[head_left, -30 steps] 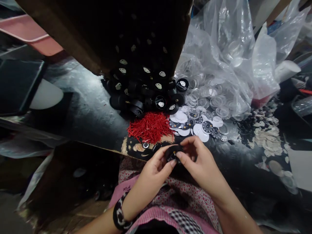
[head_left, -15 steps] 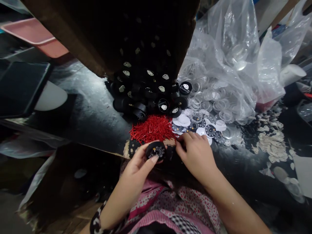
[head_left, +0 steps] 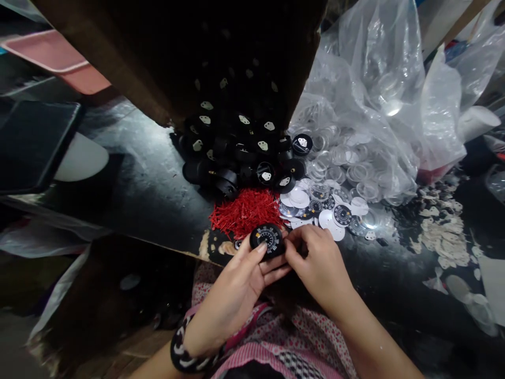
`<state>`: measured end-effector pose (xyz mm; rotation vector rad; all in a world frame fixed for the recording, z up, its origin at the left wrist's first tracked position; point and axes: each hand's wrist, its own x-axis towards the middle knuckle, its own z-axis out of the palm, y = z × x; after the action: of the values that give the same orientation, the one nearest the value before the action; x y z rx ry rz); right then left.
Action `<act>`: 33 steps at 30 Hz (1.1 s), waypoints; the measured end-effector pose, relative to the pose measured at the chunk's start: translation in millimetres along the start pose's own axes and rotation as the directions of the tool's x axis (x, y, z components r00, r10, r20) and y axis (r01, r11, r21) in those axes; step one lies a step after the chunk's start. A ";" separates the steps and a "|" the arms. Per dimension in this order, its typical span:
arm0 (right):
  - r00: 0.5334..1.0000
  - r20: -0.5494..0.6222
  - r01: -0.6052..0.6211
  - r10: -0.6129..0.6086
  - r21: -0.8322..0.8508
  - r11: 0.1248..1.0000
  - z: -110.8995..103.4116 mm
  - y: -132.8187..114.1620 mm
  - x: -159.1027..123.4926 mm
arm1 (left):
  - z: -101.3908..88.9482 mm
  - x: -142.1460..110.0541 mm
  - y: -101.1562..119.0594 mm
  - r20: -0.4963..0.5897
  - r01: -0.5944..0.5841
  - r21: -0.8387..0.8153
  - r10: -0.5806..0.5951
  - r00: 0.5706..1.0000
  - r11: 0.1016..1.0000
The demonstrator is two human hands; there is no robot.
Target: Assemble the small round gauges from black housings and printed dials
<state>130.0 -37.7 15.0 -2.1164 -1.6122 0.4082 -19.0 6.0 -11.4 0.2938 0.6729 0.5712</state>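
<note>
Between the thumb and fingers of my left hand (head_left: pixel 239 281) is a round black gauge (head_left: pixel 268 237), its numbered dial facing up towards me. My right hand (head_left: pixel 317 258) is beside the gauge's right edge, thumb and forefinger pinched together. Whatever may be in that pinch is hidden. Just beyond the gauge lies a heap of thin red pointers (head_left: pixel 246 210). Black and white dial discs (head_left: pixel 341 215) are scattered past my right hand. Behind the pointers, black round housings (head_left: pixel 226 179), several with pale plates inside, spill from a dark cardboard box (head_left: pixel 158 100).
Clear round covers (head_left: pixel 361 172) lie before a plastic bag (head_left: pixel 389 68). Small pale plates (head_left: pixel 440 226) are piled at the right. A dark tablet-like screen (head_left: pixel 37 142) stands at the left, near a pink tray (head_left: pixel 59 55). The table's front edge (head_left: pixel 173 243) runs close by me.
My left hand has moved right with the gauge and turned its dial more fully upward. The gauge is now close against my right hand's fingers.
</note>
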 end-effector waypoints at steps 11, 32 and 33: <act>0.993 0.034 0.115 -0.115 -0.012 0.993 -14.8 7.8 -12.7 | 9.5 -0.6 -5.5 -0.027 -0.151 0.115 0.155 0.988 0.982; 0.997 0.018 0.065 -0.073 0.271 0.960 -25.2 -6.4 -16.6 | 15.7 2.9 -8.2 0.079 -0.323 0.592 0.346 0.935 0.738; 0.997 0.023 0.059 -0.069 0.291 0.955 -25.0 -7.2 -17.3 | 14.9 2.2 -7.4 0.096 -0.344 0.603 0.362 0.927 0.720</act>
<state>131.5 -57.0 39.4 -1.8419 -1.5282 0.6206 -4.8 0.3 -4.5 1.0517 0.8282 0.7127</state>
